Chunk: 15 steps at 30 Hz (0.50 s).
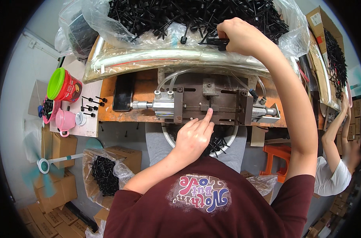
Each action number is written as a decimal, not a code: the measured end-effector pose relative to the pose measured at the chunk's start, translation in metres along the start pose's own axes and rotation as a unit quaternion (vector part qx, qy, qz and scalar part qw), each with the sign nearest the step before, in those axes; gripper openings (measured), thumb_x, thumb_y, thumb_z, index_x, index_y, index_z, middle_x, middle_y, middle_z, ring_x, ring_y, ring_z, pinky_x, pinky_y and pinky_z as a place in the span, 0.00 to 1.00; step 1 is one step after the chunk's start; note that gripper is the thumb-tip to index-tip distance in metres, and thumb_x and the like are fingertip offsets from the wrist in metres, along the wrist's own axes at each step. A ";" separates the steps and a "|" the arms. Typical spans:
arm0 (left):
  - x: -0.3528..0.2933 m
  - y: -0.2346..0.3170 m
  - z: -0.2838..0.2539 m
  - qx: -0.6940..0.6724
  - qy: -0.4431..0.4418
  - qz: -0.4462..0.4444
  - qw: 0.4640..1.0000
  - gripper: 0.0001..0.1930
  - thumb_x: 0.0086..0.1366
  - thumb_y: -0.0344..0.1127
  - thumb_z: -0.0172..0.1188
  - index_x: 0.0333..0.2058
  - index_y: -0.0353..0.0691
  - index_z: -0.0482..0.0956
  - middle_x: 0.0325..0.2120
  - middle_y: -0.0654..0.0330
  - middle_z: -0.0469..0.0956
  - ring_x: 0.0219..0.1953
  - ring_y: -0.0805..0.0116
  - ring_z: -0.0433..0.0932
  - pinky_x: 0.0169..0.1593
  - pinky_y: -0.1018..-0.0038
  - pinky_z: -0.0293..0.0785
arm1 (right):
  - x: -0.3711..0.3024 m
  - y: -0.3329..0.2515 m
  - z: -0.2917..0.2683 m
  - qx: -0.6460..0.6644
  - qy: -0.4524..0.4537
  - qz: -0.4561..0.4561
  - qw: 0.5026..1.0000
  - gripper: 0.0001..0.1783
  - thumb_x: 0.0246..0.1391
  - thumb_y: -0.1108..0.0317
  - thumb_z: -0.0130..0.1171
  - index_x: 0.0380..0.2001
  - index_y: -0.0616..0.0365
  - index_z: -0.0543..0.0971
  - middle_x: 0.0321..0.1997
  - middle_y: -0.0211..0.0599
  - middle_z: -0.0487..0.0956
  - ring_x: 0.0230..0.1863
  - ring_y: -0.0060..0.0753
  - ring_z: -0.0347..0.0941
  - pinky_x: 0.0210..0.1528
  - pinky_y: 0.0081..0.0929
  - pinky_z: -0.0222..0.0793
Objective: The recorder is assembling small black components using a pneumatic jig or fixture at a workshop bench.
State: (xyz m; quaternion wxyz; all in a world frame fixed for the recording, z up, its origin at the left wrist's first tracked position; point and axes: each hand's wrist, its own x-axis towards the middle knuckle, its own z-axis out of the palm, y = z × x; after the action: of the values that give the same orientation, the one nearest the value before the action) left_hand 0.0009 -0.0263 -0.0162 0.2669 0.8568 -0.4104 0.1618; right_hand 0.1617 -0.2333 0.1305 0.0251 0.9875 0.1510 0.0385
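My left hand (194, 139) reaches over the near edge of a dark metal clamping fixture (192, 89). Its index finger is stretched out, the tip touching the small block in the fixture's middle; the other fingers are partly bent and I see nothing held. Beyond the fixture, my right hand (244, 37) is at the front edge of a large heap of black plastic stems with wider heads (164, 16). Its fingers are closed round a few of these stems (217, 43), with the fingertips partly hidden.
Air cylinders (164, 106) with clear hoses flank the fixture. A phone (123, 93) lies left of it; further left are a red bucket (71, 89), a pink cup (65, 121) and loose stems. A white-rimmed tub (232, 139) sits below. Another person (333, 170) works at right.
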 end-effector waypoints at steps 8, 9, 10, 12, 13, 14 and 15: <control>0.007 -0.003 -0.003 -0.003 -0.027 -0.011 1.000 0.13 0.47 0.31 0.71 0.32 0.39 0.80 0.52 0.52 0.78 0.24 0.64 0.79 0.32 0.73 0.76 | 0.004 0.013 -0.007 0.072 0.028 0.000 0.997 0.12 0.35 0.75 0.65 0.28 0.68 0.78 0.26 0.47 0.79 0.32 0.45 0.77 0.39 0.33 0.73; 0.007 -0.003 -0.002 -0.002 -0.026 -0.009 1.000 0.13 0.47 0.31 0.71 0.32 0.39 0.80 0.52 0.53 0.78 0.23 0.64 0.79 0.31 0.73 0.76 | 0.002 0.017 -0.006 0.104 0.057 0.005 0.993 0.11 0.37 0.75 0.65 0.28 0.67 0.78 0.26 0.46 0.80 0.31 0.42 0.77 0.39 0.32 0.73; 0.007 -0.003 -0.001 -0.001 -0.025 -0.007 1.000 0.13 0.47 0.32 0.71 0.32 0.39 0.80 0.52 0.53 0.78 0.22 0.64 0.78 0.30 0.73 0.75 | -0.001 0.024 -0.005 0.136 0.086 0.010 0.987 0.10 0.38 0.74 0.65 0.28 0.67 0.79 0.25 0.45 0.80 0.30 0.38 0.78 0.38 0.31 0.73; 0.007 -0.003 -0.001 -0.001 -0.025 -0.007 1.000 0.13 0.47 0.32 0.71 0.32 0.40 0.80 0.52 0.53 0.78 0.21 0.65 0.77 0.29 0.73 0.75 | -0.006 0.025 -0.016 0.213 0.093 0.071 0.970 0.09 0.43 0.72 0.65 0.30 0.64 0.81 0.25 0.39 0.80 0.28 0.24 0.77 0.37 0.25 0.73; 0.006 -0.004 -0.002 0.000 -0.025 -0.010 1.000 0.13 0.47 0.32 0.71 0.32 0.40 0.80 0.52 0.54 0.78 0.21 0.65 0.77 0.29 0.73 0.75 | -0.007 0.022 -0.031 0.232 0.042 0.099 0.967 0.10 0.47 0.68 0.67 0.32 0.62 0.82 0.25 0.34 0.80 0.28 0.21 0.78 0.38 0.20 0.74; 0.006 -0.005 -0.003 0.001 -0.025 -0.013 1.000 0.13 0.47 0.32 0.71 0.32 0.40 0.80 0.52 0.54 0.78 0.21 0.65 0.77 0.29 0.73 0.75 | -0.015 0.016 -0.044 0.304 0.075 0.126 0.941 0.08 0.48 0.70 0.67 0.27 0.63 0.80 0.21 0.34 0.79 0.23 0.20 0.76 0.30 0.21 0.70; 0.006 -0.005 -0.004 0.001 -0.028 -0.013 1.000 0.13 0.47 0.32 0.71 0.32 0.40 0.80 0.53 0.54 0.78 0.20 0.65 0.77 0.29 0.73 0.75 | -0.026 0.008 -0.055 0.371 0.111 0.156 0.909 0.08 0.49 0.72 0.67 0.22 0.65 0.79 0.17 0.34 0.78 0.19 0.20 0.73 0.22 0.21 0.67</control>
State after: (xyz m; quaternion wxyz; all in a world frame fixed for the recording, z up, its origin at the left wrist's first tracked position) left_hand 0.0084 -0.0254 -0.0119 0.2565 0.8666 -0.4063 0.1347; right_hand 0.1348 -0.2466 0.1845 -0.3659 0.9261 0.0000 0.0922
